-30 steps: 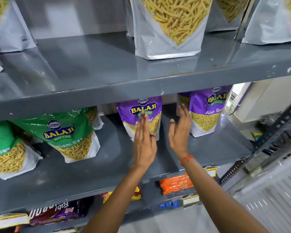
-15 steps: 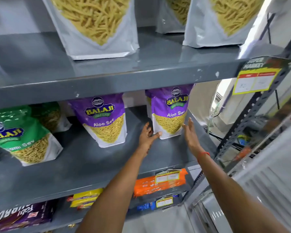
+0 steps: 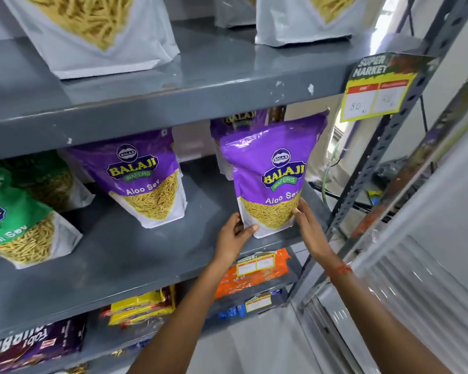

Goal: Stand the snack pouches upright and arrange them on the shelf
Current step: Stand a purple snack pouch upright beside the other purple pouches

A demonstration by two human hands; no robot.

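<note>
A purple Aloo Sev pouch (image 3: 270,171) stands upright near the front right of the grey middle shelf (image 3: 135,255). My left hand (image 3: 237,233) grips its lower left corner, thumb on the front. My right hand (image 3: 308,225) presses against its lower right side. Behind it a second purple pouch (image 3: 238,122) is mostly hidden. Another purple Aloo Sev pouch (image 3: 146,179) stands upright to the left. Two green pouches, one in front (image 3: 19,225) and one behind (image 3: 49,179), stand at the far left.
The upper shelf (image 3: 200,76) holds white pouches (image 3: 97,33) of yellow sticks. A yellow price tag (image 3: 376,93) hangs on the perforated upright (image 3: 384,147) at right. Below lie orange packs (image 3: 254,271), yellow packs (image 3: 141,306) and a dark purple pack (image 3: 35,344).
My hands left the middle purple pouch, moved right and closed around the right-hand purple pouch. That pouch has come forward toward the shelf's front edge.
</note>
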